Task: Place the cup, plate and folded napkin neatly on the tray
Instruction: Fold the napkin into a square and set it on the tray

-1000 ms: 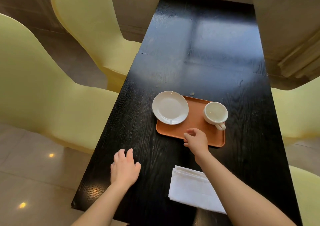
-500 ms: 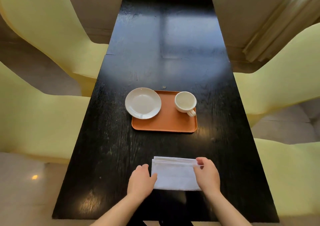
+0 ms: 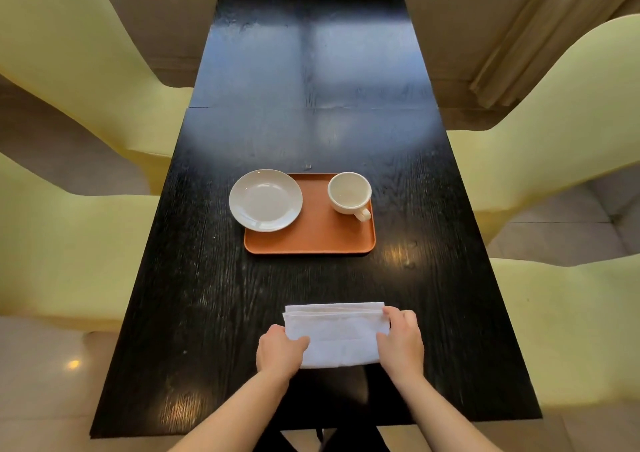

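Note:
An orange tray [image 3: 318,240] lies in the middle of the black table [image 3: 311,70]. A white plate [image 3: 265,200] rests on the tray's left end and overhangs its left rim. A white cup [image 3: 349,193] stands upright at the tray's right end, handle toward me. A folded white napkin [image 3: 337,333] lies on the table near me, apart from the tray. My left hand [image 3: 280,351] grips the napkin's left side and my right hand [image 3: 401,340] grips its right side.
Pale yellow chairs stand on both sides of the table: two at the left [image 3: 62,226] and two at the right [image 3: 554,146]. A beige wall and a curtain [image 3: 519,35] lie beyond the far end. The table's near edge [image 3: 207,431] is just below my forearms.
My right hand has left the tray's front rim and my left hand has left the table; both now hold the napkin's sides. The view has swung to face the table squarely.

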